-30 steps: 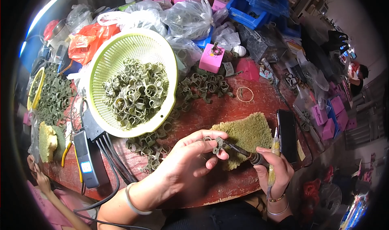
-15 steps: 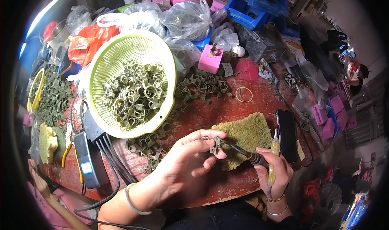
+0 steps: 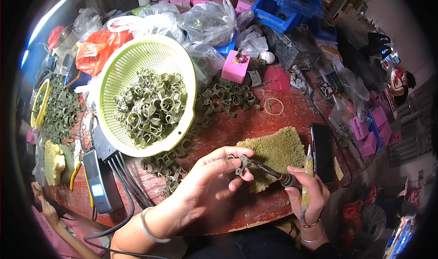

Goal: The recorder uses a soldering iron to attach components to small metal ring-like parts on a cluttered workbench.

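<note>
My left hand (image 3: 205, 181) pinches a small grey-green ring-shaped piece (image 3: 242, 166) between thumb and fingers. Against or very near that piece is the tip of a dark, iron-like tool (image 3: 269, 169), gripped in my right hand (image 3: 310, 197). A yellowish pen-like tool (image 3: 308, 161) also sits upright in that same right hand. Beneath both hands lies a ragged yellow-green sponge pad (image 3: 278, 147) on the worn red table (image 3: 228, 218). A black phone (image 3: 322, 149) lies just right of the pad.
A pale green basket (image 3: 109, 85) holds similar pieces, with more (image 3: 219, 97) heaped beside it. A grey powered device (image 3: 98, 181) with cables sits left. Bags, blue bins (image 3: 269, 17) and pink blocks (image 3: 235, 69) crowd the back. People are at far left (image 3: 59, 222) and far right (image 3: 401, 88).
The small piece in my left fingers has shifted very slightly. Both hands otherwise stay in nearly the same place and grip.
</note>
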`<action>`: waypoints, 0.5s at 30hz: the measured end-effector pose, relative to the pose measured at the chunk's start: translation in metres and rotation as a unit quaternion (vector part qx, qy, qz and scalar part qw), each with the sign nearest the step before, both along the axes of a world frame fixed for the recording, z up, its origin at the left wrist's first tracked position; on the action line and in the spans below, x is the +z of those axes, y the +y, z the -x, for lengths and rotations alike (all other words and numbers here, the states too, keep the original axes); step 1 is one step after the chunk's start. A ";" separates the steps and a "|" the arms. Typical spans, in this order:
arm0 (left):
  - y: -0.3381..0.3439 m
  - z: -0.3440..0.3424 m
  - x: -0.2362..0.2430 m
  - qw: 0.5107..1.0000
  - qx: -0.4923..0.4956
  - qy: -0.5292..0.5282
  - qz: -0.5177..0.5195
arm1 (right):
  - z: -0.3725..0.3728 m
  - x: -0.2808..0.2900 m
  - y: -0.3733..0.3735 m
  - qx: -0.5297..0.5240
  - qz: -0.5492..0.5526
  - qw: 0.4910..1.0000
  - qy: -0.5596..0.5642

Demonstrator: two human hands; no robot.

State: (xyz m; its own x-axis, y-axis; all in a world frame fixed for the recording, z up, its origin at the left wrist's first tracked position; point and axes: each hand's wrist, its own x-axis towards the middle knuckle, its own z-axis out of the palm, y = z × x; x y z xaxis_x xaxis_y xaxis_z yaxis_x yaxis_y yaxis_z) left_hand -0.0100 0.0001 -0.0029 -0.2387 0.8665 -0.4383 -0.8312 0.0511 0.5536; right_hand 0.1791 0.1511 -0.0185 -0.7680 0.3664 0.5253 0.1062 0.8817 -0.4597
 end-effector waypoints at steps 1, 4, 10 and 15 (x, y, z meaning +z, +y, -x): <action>0.000 0.000 0.000 1.000 -0.001 -0.001 -0.002 | 0.000 0.000 -0.001 -0.001 -0.001 1.000 0.000; 0.000 -0.001 0.000 1.000 -0.001 -0.001 0.000 | 0.001 -0.001 -0.003 -0.014 0.013 1.000 0.006; 0.000 -0.001 -0.002 1.000 0.001 -0.002 -0.008 | 0.002 -0.002 -0.003 -0.012 0.007 1.000 0.007; 0.000 -0.001 -0.002 1.000 -0.001 -0.002 -0.007 | 0.001 0.000 0.000 0.010 0.009 1.000 0.004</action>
State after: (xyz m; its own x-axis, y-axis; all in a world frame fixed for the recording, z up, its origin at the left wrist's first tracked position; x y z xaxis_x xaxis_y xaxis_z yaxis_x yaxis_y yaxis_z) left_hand -0.0093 0.0000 -0.0054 -0.2341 0.8735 -0.4269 -0.8337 0.0455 0.5503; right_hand 0.1778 0.1509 -0.0181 -0.7714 0.3598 0.5249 0.0842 0.8752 -0.4763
